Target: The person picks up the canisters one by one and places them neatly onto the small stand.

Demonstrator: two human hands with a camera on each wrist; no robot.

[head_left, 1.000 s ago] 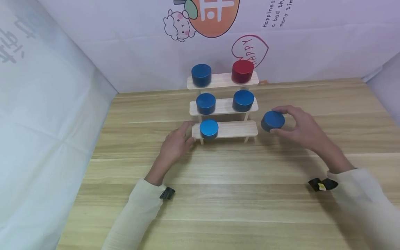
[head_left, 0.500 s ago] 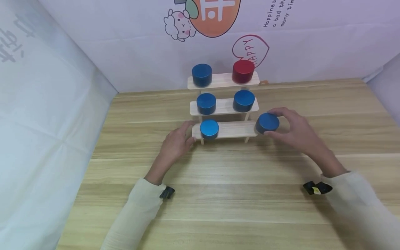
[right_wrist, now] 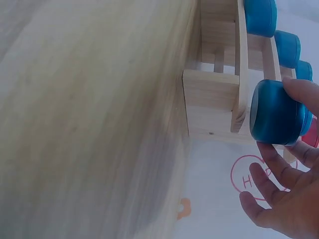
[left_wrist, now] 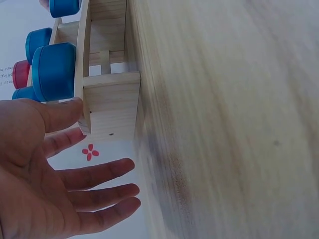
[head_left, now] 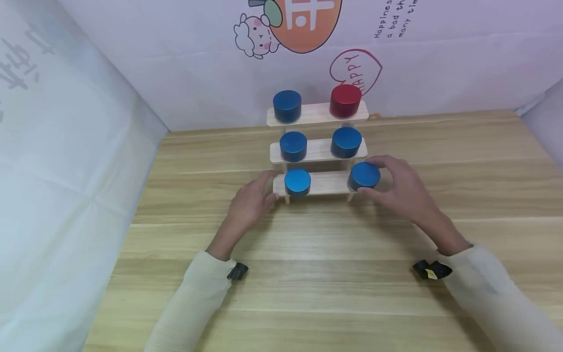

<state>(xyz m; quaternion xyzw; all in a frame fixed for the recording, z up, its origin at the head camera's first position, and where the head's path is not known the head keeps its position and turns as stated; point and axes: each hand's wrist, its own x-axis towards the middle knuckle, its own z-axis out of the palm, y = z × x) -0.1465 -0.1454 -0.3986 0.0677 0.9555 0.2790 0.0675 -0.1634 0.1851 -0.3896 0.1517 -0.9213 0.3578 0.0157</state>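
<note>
A three-step wooden display stand [head_left: 327, 183] bears round lidded tins. My left hand [head_left: 252, 201] holds the left end of its lowest shelf between thumb and index finger, the other fingers stretched out in the left wrist view. My right hand [head_left: 402, 191] pinches a blue tin [head_left: 364, 175] by its sides, over the right end of that shelf. In the right wrist view a small gap shows between this tin [right_wrist: 276, 112] and the board [right_wrist: 240, 84]. Another blue tin [head_left: 297, 182] stands at the lowest shelf's left end.
Blue tins stand left [head_left: 293, 146] and right [head_left: 346, 142] on the middle shelf. On the top shelf are a blue tin [head_left: 287, 106] and a red tin [head_left: 345, 100]. A printed white cloth [head_left: 193, 63] hangs behind the wood-grain table [head_left: 316, 288].
My right hand has carried the blue tin leftward, from beside the stand to over the lowest shelf's right end. The left hand has stayed on the stand.
</note>
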